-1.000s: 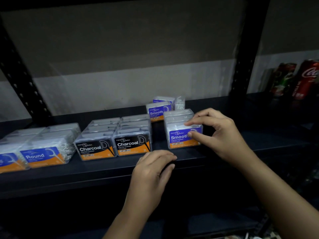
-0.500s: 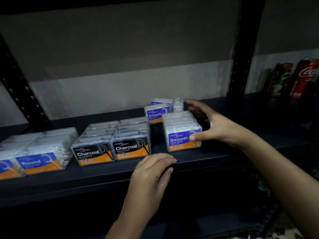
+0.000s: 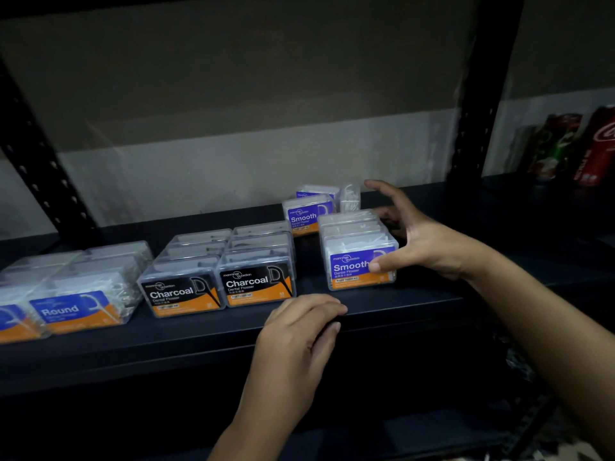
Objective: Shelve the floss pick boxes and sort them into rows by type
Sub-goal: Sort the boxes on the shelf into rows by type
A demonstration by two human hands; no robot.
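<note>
Just glossy clear rectangular Smooth boxes on matte shelf.

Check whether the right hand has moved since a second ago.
Yes. The right hand let go of the front Smooth box, opened, and now reaches back along that row's right side toward the rear Smooth boxes.

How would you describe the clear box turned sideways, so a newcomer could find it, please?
Start at the black upright post and drop to the shelf. At the back stand two Smooth boxes; the sideways box is just right of them, showing white picks and no label.
</note>
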